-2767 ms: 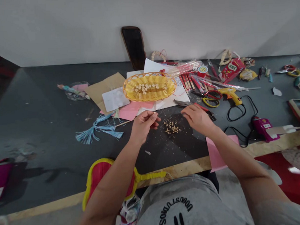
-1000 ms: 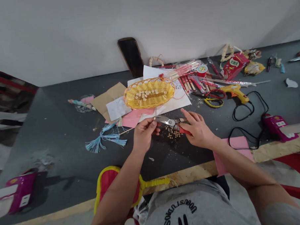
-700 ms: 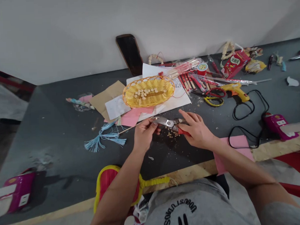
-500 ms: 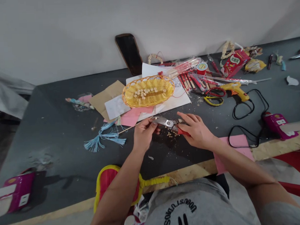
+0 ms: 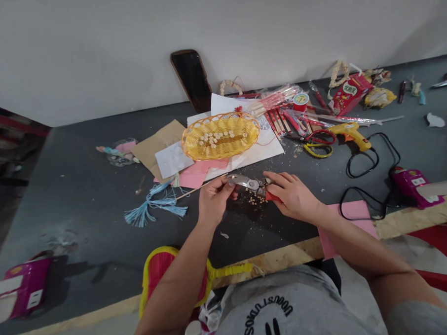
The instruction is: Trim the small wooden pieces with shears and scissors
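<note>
Pruning shears (image 5: 246, 181) with red handles lie in my right hand (image 5: 293, 196), whose fingers wrap the handles. Their metal blades point left to the fingertips of my left hand (image 5: 214, 200). Those fingertips are pinched at a thin wooden stick (image 5: 191, 192), which sticks out to the left toward a blue tassel (image 5: 151, 207). A small pale bit shows at the blade tips. Below the shears, small pale cut pieces (image 5: 256, 200) are scattered on the dark table. Beyond my hands stands a yellow woven basket (image 5: 223, 150) with similar pieces inside.
A phone (image 5: 192, 80) leans on the wall. To the right lie scissors (image 5: 319, 151), a yellow glue gun (image 5: 351, 134) with its black cord, and a purple power box (image 5: 413, 184). A red and yellow fan-shaped item (image 5: 164, 269) is at the front edge, partly under my left arm.
Both hands and the shears stay in nearly the same place. At the far left edge, the pale fabric beside the table is gone and red bars show there.
</note>
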Action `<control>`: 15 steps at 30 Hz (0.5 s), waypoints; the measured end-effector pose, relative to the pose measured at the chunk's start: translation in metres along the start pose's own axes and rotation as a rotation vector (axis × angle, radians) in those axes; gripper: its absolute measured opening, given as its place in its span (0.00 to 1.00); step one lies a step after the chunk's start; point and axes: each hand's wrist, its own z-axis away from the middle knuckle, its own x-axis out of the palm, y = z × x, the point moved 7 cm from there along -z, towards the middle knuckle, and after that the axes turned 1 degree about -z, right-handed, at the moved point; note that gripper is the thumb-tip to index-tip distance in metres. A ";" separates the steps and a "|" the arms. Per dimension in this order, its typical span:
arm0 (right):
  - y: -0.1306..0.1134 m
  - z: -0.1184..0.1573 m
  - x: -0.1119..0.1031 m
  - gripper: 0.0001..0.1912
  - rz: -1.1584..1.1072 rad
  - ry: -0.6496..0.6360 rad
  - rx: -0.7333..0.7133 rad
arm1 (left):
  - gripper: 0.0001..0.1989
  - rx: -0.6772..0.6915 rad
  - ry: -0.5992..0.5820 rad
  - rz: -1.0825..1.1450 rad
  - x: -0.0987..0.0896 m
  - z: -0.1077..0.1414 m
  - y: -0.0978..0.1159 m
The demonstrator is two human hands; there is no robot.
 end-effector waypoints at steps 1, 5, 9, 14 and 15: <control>0.001 0.000 0.001 0.13 -0.015 0.006 0.008 | 0.10 -0.002 0.006 -0.010 0.000 0.000 0.000; 0.001 0.000 0.004 0.29 -0.044 0.024 0.026 | 0.09 0.012 0.024 -0.022 0.000 0.001 0.002; -0.004 -0.001 0.009 0.34 0.041 -0.057 0.020 | 0.08 0.040 0.032 -0.047 -0.001 0.002 0.004; -0.004 -0.002 0.009 0.35 0.057 -0.085 0.031 | 0.07 0.070 0.028 -0.097 -0.002 0.002 0.005; -0.004 -0.002 0.010 0.35 0.049 -0.087 0.029 | 0.06 0.076 0.030 -0.107 -0.003 0.003 0.005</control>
